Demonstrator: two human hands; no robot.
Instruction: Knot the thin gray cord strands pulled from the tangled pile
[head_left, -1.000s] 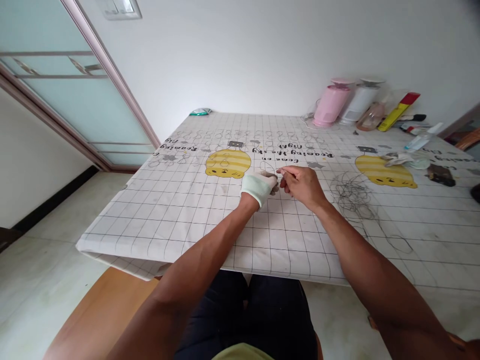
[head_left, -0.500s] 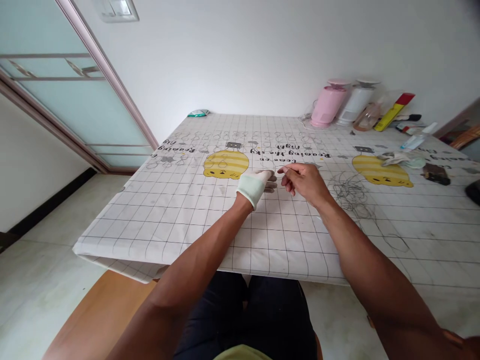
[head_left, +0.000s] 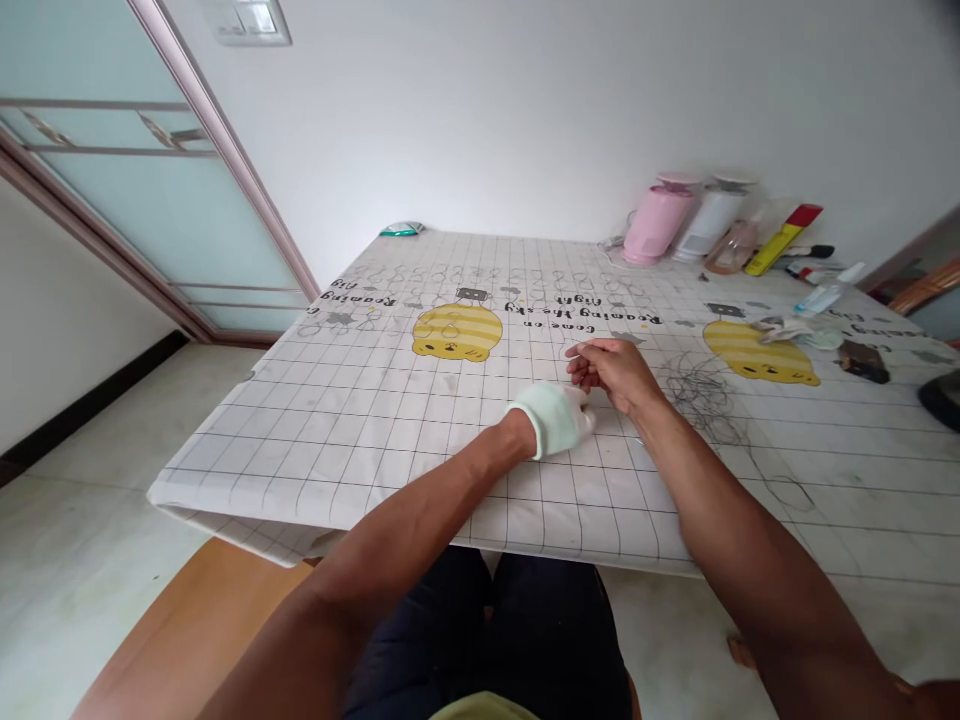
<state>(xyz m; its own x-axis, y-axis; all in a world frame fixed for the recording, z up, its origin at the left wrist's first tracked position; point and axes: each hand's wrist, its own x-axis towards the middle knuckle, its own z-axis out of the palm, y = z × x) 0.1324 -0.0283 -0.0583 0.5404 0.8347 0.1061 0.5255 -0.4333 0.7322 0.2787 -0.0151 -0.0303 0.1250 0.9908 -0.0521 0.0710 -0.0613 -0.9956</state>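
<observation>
My left hand (head_left: 556, 416), in a white glove with a pale green cuff, is low over the table. Its fingers curl inward beside my right hand and are blurred; what they hold is hidden. My bare right hand (head_left: 609, 372) pinches thumb and index finger together on a thin grey wire (head_left: 562, 350), which shows faintly at the fingertips. A loose tangle of similar wire (head_left: 699, 393) lies right of my right hand. Along the far part of the table sit rows of small bent wire loops (head_left: 559, 280), some over the printed bear.
A checked tablecloth (head_left: 360, 420) covers the table. At the back right stand a pink device (head_left: 658, 222), a white device (head_left: 711, 222), bottles and a yellow-red box (head_left: 784, 240). A glove (head_left: 802, 330) and a dark block (head_left: 862, 361) lie at right. A green packet (head_left: 402, 229) lies far left.
My left hand has moved right and toward me, to just below my right hand's fingers. My right hand has shifted slightly lower. The view has tilted a little.
</observation>
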